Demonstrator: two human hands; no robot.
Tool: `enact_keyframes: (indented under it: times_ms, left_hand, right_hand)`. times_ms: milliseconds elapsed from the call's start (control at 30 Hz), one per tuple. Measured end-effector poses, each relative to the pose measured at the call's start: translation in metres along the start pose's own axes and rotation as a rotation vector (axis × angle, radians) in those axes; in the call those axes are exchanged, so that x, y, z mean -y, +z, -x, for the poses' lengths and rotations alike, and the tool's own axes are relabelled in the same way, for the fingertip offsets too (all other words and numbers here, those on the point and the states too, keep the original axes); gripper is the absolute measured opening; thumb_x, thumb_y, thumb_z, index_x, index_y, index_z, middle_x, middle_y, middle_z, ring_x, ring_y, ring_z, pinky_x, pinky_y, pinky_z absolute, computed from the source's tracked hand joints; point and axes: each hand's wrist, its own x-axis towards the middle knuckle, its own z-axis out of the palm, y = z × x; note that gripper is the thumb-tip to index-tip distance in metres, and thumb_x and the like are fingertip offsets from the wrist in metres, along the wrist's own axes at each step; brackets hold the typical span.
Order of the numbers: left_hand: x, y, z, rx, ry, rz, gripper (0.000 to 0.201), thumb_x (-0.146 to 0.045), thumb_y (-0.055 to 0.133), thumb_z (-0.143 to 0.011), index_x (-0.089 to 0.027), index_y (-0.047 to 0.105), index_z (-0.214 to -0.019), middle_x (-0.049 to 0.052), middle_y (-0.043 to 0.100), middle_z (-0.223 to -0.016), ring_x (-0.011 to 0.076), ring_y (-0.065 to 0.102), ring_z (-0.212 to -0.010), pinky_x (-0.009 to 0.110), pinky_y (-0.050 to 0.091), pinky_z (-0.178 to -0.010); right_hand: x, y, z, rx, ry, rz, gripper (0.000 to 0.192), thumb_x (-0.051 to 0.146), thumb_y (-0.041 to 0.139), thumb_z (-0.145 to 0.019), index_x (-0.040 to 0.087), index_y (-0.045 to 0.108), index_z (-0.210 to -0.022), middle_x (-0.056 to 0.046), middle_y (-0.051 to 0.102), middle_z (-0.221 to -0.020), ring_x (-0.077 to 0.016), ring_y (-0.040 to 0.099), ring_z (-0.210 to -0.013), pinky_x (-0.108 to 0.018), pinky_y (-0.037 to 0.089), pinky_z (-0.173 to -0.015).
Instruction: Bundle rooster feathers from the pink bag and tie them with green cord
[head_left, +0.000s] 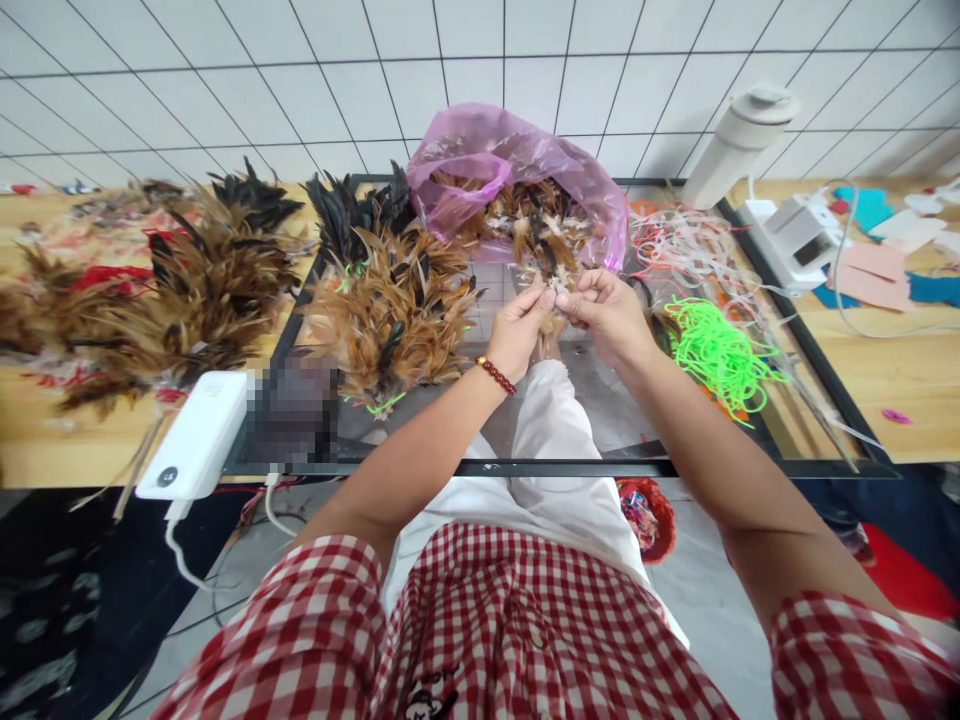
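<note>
Feathers (556, 285) sit pinched between the fingertips of both hands, at the centre of the glass tabletop (600, 410). The left hand (519, 330) presses thumb and forefinger together on the small tuft; the right hand (604, 312) pinches the same tuft from the opposite side, fingers curled inward.

Progress, as judged from the layout: finished bundles lie to the left of the fingers, and loose stock remains beyond them.

- Finished feather bundles: one large heap (390, 300) just left of the fingers; a second heap (195, 280) farther left. Individual bundles cannot be counted.
- Pink plastic bag (480, 160): one, directly beyond the fingertips, holding many loose feathers. Substantial stock appears left.
- Green cord (716, 350): one tangle, just right of the right-hand fingers.
- Pale cords (690, 245): one tangle, beyond the green one.
- White power bank (196, 435): one, well left of the fingers and nearer the body.
</note>
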Motion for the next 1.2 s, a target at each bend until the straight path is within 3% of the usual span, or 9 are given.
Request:
enact_keyframes:
  times_ms: [167, 400, 500, 600, 667, 733, 900, 1033, 1200]
  left_hand:
    - [-0.004, -0.003, -0.006, -0.047, -0.131, 0.125, 0.015, -0.025, 0.071, -0.091, -0.017, 0.069, -0.078, 0.002, 0.076, -0.086, 0.0102, 0.069, -0.078, 0.023, 0.053, -0.078]
    - [-0.012, -0.004, -0.009, -0.088, -0.230, 0.238, 0.014, -0.018, 0.059, -0.096, -0.017, 0.063, -0.083, 0.003, 0.076, -0.094, 0.0098, 0.069, -0.078, 0.021, 0.054, -0.068]
    - [-0.014, -0.003, -0.008, -0.067, -0.252, 0.246, 0.015, -0.017, 0.057, -0.097, -0.016, 0.064, -0.084, 0.004, 0.077, -0.097, 0.0098, 0.070, -0.080, 0.021, 0.055, -0.069]
    - [-0.018, -0.004, -0.008, -0.090, -0.231, 0.286, 0.021, -0.015, 0.054, -0.098, -0.016, 0.061, -0.078, 0.005, 0.077, -0.104, 0.0113, 0.073, -0.093, 0.023, 0.057, -0.080]
    - [-0.019, -0.005, -0.010, -0.122, -0.216, 0.286, 0.021, -0.015, 0.056, -0.098, -0.017, 0.060, -0.077, 0.005, 0.077, -0.107, 0.0136, 0.072, -0.105, 0.025, 0.057, -0.085]
    - [-0.020, -0.007, -0.011, -0.144, -0.207, 0.276, 0.018, -0.015, 0.059, -0.096, -0.017, 0.060, -0.078, 0.005, 0.077, -0.107, 0.0155, 0.071, -0.112, 0.025, 0.057, -0.088]
    - [-0.021, -0.006, -0.010, -0.160, -0.212, 0.291, 0.022, -0.019, 0.052, -0.101, -0.018, 0.059, -0.080, 0.004, 0.077, -0.097, 0.0136, 0.073, -0.101, 0.026, 0.057, -0.087]
    - [-0.023, -0.004, -0.009, -0.159, -0.221, 0.290, 0.025, -0.020, 0.050, -0.102, -0.018, 0.058, -0.079, 0.004, 0.078, -0.099, 0.0140, 0.073, -0.105, 0.027, 0.057, -0.091]
    - [-0.020, -0.004, -0.010, -0.173, -0.177, 0.196, 0.027, -0.019, 0.053, -0.101, -0.016, 0.059, -0.074, 0.004, 0.077, -0.090, 0.0118, 0.073, -0.093, 0.027, 0.054, -0.093]
  right_hand:
    - [-0.007, -0.007, -0.001, 0.039, -0.165, 0.140, 0.050, 0.056, 0.093, -0.060, 0.023, 0.062, -0.081, 0.001, 0.068, -0.076, -0.0146, 0.064, -0.070, -0.030, 0.057, -0.068]
    - [-0.017, -0.008, 0.002, 0.194, -0.314, 0.475, 0.037, 0.039, 0.081, -0.072, 0.020, 0.073, -0.103, -0.004, 0.067, -0.094, -0.0146, 0.057, -0.077, -0.032, 0.051, -0.076]
    - [-0.019, -0.007, 0.001, 0.229, -0.304, 0.573, 0.020, 0.036, 0.075, -0.074, 0.018, 0.070, -0.083, -0.001, 0.063, -0.078, -0.0136, 0.054, -0.070, -0.030, 0.046, -0.070]
    - [-0.016, -0.018, -0.002, 0.136, -0.241, 0.729, 0.014, 0.031, 0.068, -0.077, 0.019, 0.067, -0.071, 0.000, 0.059, -0.066, -0.0134, 0.050, -0.061, -0.030, 0.040, -0.063]
    - [-0.013, -0.026, -0.002, -0.007, -0.275, 0.760, 0.011, 0.029, 0.068, -0.075, 0.019, 0.070, -0.078, -0.001, 0.063, -0.070, -0.0145, 0.052, -0.062, -0.031, 0.041, -0.064]
    - [-0.012, -0.028, -0.001, -0.040, -0.332, 0.684, 0.016, 0.033, 0.070, -0.076, 0.019, 0.071, -0.085, -0.003, 0.067, -0.077, -0.0159, 0.054, -0.065, -0.032, 0.045, -0.065]
    - [-0.018, -0.010, 0.008, 0.217, -0.358, 0.593, 0.034, 0.047, 0.083, -0.072, 0.019, 0.072, -0.088, -0.003, 0.070, -0.080, -0.0154, 0.056, -0.069, -0.031, 0.049, -0.069]
    - [-0.015, -0.016, 0.007, 0.276, -0.343, 0.642, 0.025, 0.043, 0.069, -0.086, 0.019, 0.076, -0.083, -0.003, 0.073, -0.075, -0.0159, 0.060, -0.066, -0.030, 0.048, -0.067]
    - [0.008, -0.047, 0.000, 0.329, -0.649, 0.841, 0.023, 0.023, 0.057, -0.091, 0.024, 0.081, -0.092, -0.006, 0.077, -0.090, -0.0201, 0.070, -0.083, -0.035, 0.053, -0.079]
